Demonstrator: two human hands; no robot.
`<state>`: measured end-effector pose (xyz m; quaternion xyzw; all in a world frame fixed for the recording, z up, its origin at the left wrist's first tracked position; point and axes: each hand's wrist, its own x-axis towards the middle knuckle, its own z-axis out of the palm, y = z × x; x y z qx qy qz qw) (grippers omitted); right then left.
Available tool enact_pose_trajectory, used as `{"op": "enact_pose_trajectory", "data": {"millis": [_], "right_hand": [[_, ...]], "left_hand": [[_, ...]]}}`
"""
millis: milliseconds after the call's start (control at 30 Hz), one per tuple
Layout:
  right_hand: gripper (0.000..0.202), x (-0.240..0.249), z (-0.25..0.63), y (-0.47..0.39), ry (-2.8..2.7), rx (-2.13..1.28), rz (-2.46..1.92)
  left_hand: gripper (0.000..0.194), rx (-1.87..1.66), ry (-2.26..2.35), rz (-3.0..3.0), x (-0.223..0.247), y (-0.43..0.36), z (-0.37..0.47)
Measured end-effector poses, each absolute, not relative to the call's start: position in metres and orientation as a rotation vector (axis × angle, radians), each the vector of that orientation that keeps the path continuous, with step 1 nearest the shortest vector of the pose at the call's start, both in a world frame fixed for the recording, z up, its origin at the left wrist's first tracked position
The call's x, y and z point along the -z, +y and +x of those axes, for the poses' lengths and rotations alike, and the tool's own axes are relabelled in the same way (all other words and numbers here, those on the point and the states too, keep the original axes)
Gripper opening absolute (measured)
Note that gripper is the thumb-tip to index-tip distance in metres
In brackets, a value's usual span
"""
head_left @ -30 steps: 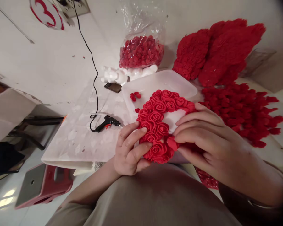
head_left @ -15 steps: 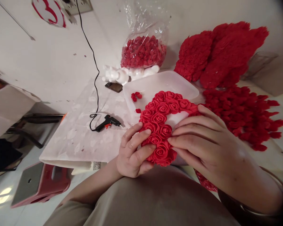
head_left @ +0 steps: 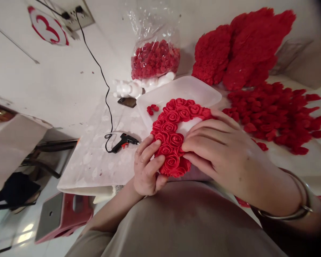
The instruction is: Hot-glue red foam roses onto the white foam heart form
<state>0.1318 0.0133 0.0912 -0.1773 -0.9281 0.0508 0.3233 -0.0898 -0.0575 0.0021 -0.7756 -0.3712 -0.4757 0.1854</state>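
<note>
In front of torso (head_left: 192, 221), left hand (head_left: 147, 167) gripping rose-covered form (head_left: 173, 139); right hand (head_left: 222, 150) touching opposite side; its grip hard to tell.

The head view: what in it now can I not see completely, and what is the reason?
All in the head view:
- Rose-covered piece: right part, hidden by the right hand.
- Its underside: turned away from the camera.
- Clear bag: top, cut off by the upper edge.
- White objects: partly hidden behind the tray.
</note>
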Motion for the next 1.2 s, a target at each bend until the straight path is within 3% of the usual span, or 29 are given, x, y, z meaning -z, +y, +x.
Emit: {"op": "enact_pose_trajectory", "data": {"millis": [467,1200], "right_hand": [[0.01,-0.088,0.132,0.015,-2.397,-0.18,-0.434],[0.011,-0.087,0.135,0.01,-2.386,-0.184,-0.42]], "left_hand": [[0.064,1.266,-1.05,-2.228,-0.009,-0.062,-0.093],[0.054,1.171,-1.029,-2.207,-0.014,-0.066,-0.088]]}}
